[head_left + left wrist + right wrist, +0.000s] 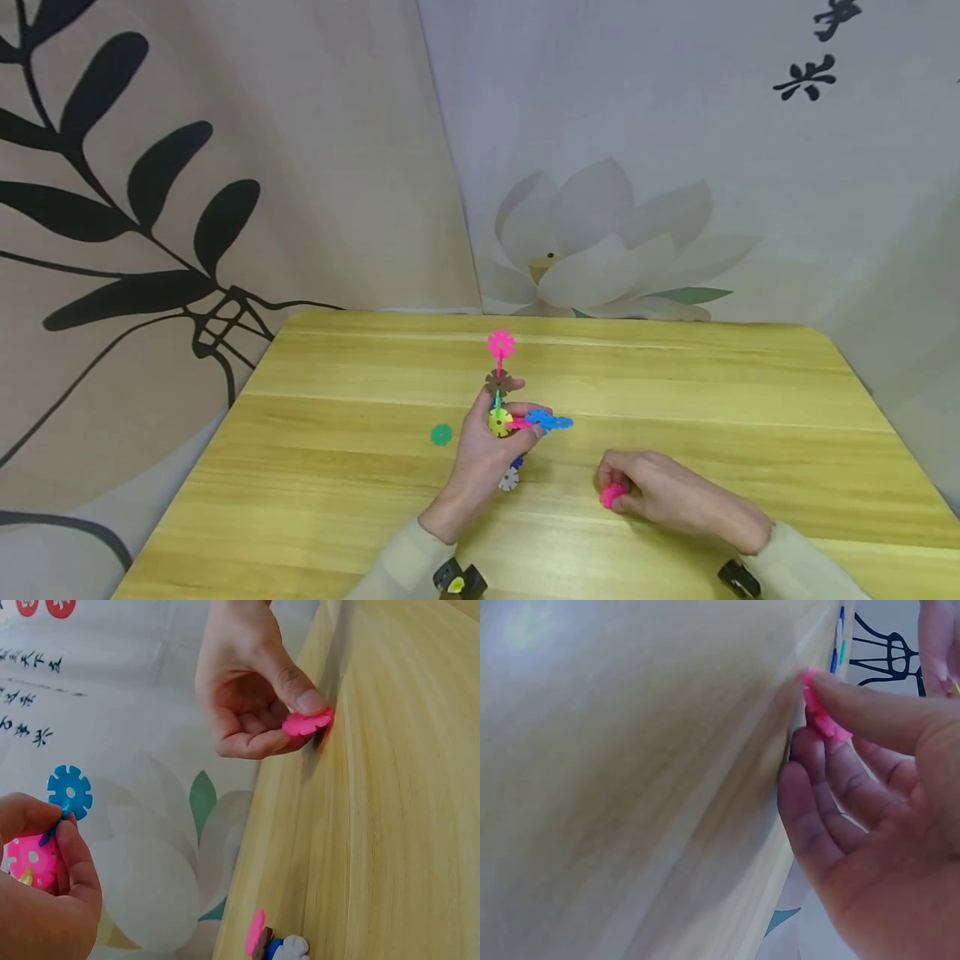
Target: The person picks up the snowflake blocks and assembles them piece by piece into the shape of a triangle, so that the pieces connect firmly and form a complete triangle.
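My left hand holds a chain of notched plastic snowflake discs. Among them are a yellow disc, a blue disc pointing right, a brown disc and a pink disc at the far end. A white disc shows just below the palm. In the left wrist view, the thumb and fingers pinch right by a blue disc. To the right, my right hand pinches a loose pink snowflake disc between thumb and fingers, low over the table; the right wrist view shows this pink disc edge-on.
A single green disc lies on the wooden table, left of the left hand. Behind the table's far edge hangs a printed backdrop with leaves and a lotus flower. Wrist cameras sit at both sleeves.
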The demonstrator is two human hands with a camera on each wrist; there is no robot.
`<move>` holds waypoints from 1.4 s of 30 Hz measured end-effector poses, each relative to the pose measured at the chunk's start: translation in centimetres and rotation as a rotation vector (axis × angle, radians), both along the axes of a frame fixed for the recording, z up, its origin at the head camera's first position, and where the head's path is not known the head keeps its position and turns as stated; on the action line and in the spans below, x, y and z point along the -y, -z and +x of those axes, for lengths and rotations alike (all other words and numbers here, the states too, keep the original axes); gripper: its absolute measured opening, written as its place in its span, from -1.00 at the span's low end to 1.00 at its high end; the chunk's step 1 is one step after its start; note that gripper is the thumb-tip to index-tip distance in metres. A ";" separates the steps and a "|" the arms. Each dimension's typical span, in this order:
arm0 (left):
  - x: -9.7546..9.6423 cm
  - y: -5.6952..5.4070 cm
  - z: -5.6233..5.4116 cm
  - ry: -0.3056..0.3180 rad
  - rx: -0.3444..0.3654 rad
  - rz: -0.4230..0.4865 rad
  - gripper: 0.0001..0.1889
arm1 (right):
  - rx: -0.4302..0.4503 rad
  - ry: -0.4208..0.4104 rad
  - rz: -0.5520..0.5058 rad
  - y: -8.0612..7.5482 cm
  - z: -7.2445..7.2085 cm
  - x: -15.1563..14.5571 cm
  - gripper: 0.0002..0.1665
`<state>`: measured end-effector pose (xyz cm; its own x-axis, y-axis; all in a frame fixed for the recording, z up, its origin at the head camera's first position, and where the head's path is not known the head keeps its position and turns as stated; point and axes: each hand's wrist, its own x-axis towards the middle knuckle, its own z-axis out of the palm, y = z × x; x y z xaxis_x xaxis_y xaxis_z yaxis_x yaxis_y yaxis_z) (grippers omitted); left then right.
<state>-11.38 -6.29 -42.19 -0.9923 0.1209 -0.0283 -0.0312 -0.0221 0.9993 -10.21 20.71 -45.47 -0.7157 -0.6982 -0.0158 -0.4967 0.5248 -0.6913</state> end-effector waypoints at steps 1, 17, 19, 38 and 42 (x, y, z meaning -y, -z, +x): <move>0.0 0.0 0.0 -0.005 0.001 -0.006 -0.37 | 0.014 0.004 -0.006 -0.1 0.0 0.0 -0.72; -0.3 0.0 0.1 -0.004 -0.020 -0.014 -0.40 | 0.001 0.184 -0.135 -2.0 0.5 -0.1 -0.90; -0.4 0.0 0.1 -0.003 -0.021 -0.014 -0.40 | -0.018 0.200 -0.150 -2.2 0.6 -0.1 -0.91; -0.5 0.2 0.2 -0.001 -0.021 -0.016 -0.40 | -0.083 0.360 -0.283 -4.3 0.3 1.2 -0.77; -0.5 0.3 0.3 0.011 -0.023 -0.020 -0.42 | -0.096 0.406 -0.294 -4.5 0.3 1.7 -0.75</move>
